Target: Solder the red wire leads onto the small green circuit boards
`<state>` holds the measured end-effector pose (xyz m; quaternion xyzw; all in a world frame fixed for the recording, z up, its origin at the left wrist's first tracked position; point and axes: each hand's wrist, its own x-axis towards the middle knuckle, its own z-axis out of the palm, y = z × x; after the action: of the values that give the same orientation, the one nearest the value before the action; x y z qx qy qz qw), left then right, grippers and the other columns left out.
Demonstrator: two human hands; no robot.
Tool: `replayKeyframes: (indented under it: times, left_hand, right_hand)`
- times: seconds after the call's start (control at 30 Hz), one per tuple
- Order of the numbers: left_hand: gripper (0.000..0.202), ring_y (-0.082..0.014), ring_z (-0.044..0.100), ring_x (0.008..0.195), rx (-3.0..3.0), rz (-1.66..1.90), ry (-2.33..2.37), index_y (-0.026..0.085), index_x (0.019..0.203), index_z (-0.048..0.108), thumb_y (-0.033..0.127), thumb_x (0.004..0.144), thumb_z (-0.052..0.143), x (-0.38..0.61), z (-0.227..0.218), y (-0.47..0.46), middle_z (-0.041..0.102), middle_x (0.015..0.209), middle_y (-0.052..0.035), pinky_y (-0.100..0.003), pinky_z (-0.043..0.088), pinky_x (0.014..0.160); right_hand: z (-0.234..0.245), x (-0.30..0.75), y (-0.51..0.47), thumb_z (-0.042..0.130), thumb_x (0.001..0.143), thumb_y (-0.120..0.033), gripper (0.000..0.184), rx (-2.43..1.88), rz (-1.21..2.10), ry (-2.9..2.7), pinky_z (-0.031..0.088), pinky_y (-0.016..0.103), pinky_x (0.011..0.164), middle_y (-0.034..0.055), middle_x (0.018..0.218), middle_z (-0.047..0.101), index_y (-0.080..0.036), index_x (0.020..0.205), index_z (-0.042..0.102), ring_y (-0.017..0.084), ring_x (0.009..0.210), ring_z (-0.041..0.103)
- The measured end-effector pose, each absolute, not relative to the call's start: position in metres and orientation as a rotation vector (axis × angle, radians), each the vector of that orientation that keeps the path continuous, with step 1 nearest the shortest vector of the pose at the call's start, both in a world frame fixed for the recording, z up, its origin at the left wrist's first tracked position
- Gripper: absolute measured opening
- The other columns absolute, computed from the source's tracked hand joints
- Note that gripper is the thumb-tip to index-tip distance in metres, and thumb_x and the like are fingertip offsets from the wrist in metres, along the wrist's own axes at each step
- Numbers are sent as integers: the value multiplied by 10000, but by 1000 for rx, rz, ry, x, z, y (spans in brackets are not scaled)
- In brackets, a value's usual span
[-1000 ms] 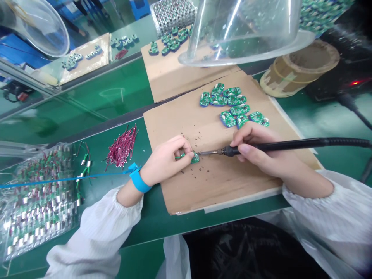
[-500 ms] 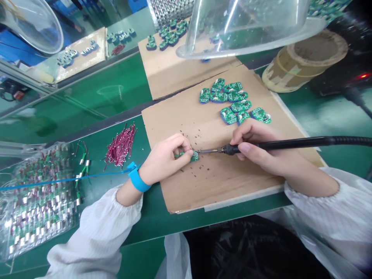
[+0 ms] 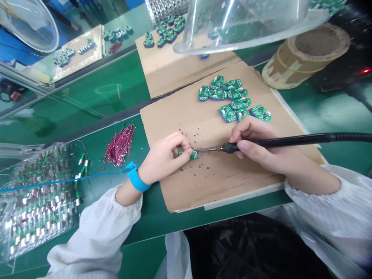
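My left hand (image 3: 164, 157) is closed in a pinch on a small green circuit board (image 3: 193, 155) pressed against the cardboard sheet (image 3: 221, 174). A blue wrist strap (image 3: 136, 179) with a blue cord circles that wrist. My right hand (image 3: 261, 145) grips a black soldering iron (image 3: 290, 140) like a pen. Its metal tip touches the board's right edge. Small dark specks lie scattered on the cardboard around the board.
Several green circuit boards (image 3: 232, 99) lie in a pile behind my right hand. A bundle of red wires (image 3: 119, 145) lies left of the cardboard. A clear bag of wired parts (image 3: 35, 201) sits far left. A clear hood (image 3: 247, 19) and a tape roll (image 3: 308, 54) stand behind.
Both hands stay on the board and iron. The view has shifted slightly, so everything sits a little higher and further left in the picture.
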<state>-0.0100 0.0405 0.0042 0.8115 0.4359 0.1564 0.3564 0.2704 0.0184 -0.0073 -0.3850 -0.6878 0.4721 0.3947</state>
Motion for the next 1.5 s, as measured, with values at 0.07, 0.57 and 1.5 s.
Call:
replayKeyframes:
  times: [0.07, 0.57, 1.5]
  left_hand:
    - [58, -115, 500, 705, 2098, 401, 1124, 181, 867, 602, 172, 925, 605, -10, 4, 40, 630, 910, -12, -271, 419, 676]
    - [69, -123, 524, 738, 2079, 374, 1107, 186, 900, 599, 225, 956, 595, -12, 6, 41, 637, 940, -21, -264, 437, 670]
    - [27, -118, 529, 769, 2064, 347, 1066, 189, 931, 602, 184, 957, 597, -12, 7, 42, 616, 967, -6, -272, 431, 704]
  right_hand:
    - [-7, 270, 18, 610, 982, -341, 116, -978, 1196, -1747, 416, 277, 511, -3, 761, 568, -232, 951, 587, 128, 592, 539]
    - [-7, 262, 18, 711, 917, -393, 174, -920, 933, -1188, 448, 329, 507, 13, 778, 633, -239, 963, 645, 166, 586, 609]
    - [-9, 270, 9, 688, 931, -365, 140, -1049, 1024, -1566, 421, 304, 512, 5, 770, 601, -247, 912, 616, 141, 578, 553]
